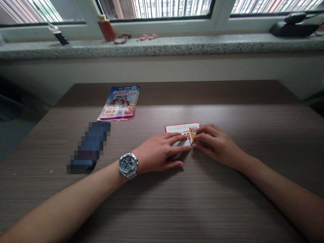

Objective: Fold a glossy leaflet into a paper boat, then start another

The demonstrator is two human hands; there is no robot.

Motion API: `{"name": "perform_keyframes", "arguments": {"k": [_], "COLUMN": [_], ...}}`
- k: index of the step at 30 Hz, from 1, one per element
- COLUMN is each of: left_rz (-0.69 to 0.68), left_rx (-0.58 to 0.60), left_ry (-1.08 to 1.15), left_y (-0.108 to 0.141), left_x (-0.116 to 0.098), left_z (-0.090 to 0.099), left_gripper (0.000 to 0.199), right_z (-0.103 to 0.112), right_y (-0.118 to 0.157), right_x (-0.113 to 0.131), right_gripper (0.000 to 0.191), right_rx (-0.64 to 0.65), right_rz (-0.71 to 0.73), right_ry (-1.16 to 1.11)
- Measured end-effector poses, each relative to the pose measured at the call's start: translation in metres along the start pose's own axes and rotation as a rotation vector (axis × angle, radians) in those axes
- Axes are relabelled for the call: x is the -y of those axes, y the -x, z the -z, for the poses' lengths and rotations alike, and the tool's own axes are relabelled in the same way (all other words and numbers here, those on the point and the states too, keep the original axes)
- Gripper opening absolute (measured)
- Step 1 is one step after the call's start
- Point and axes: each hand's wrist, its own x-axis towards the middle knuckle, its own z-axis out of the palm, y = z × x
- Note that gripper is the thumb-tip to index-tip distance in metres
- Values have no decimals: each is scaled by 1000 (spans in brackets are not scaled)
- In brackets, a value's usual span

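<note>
A white paper with a red border (177,128) lies on the wooden table (227,209), partly covered by my hands. Part of it appears folded over, showing an orange-edged printed corner. My left hand (162,152), with a silver watch (128,164) at the wrist, lies over the paper's near left part with its fingers spread. My right hand (217,145) is at the paper's right edge, its fingers bent and its fingertips touching the folded part. Whether anything is pinched between those fingertips is hidden.
A stack of colourful leaflets (121,103) lies at the back left, with a pixelated dark flat object (89,146) nearer me. On the stone windowsill (192,45) stand a red container (106,29), a small dark bottle (60,35), pink items (149,36) and a black device (293,28).
</note>
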Motion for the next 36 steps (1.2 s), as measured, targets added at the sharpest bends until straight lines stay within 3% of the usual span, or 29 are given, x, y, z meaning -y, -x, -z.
{"name": "perform_keyframes", "arguments": {"k": [21,36], "left_rz": [-16,10], "left_rx": [2,45], "left_ry": [5,-17], "left_y": [-1,-1], "left_x": [1,1], "left_z": [-1,1], "left_gripper": [51,52], "right_z": [-13,-1], "right_y": [-9,-11], "right_x": [5,-24], "right_gripper": [14,16], "right_rx": [3,-73], "right_rz": [-182,-428], "right_ry": [-12,59]}}
